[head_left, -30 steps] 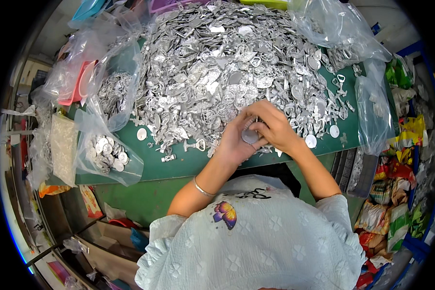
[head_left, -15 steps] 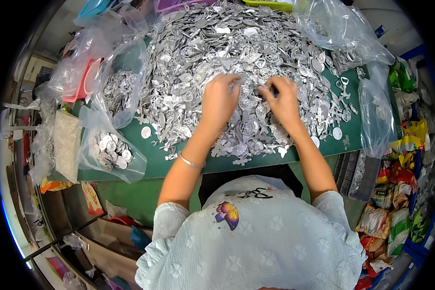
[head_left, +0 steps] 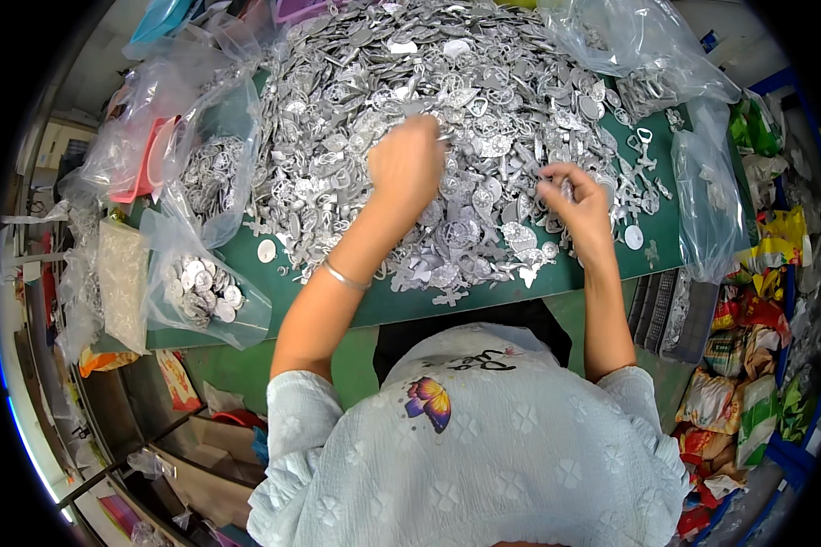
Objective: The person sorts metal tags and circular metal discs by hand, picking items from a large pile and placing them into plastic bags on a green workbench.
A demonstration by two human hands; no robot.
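Observation:
A big heap of loose silver-coloured metal pieces, among them crosses, round discs and openwork charms, covers the green table. Over the middle of the heap, my left hand is closed and smeared by motion. Its fingers are mostly hidden behind its back, and a small bright bit shows at the fingertips, too unclear to name. My right hand hovers at the heap's right part, thumb and forefinger curved and apart. Nothing is visible between them. A silver bangle circles my left wrist.
Left on the table lie a clear bag of round discs, a clear bag of metal charms and a red tray. Clear plastic bags hang at the right edge. Below stands a dark crate, beside colourful sacks.
My hands have drawn apart: the left has moved up and slightly left, the right has shifted right and a little nearer. The whole view has shifted slightly.

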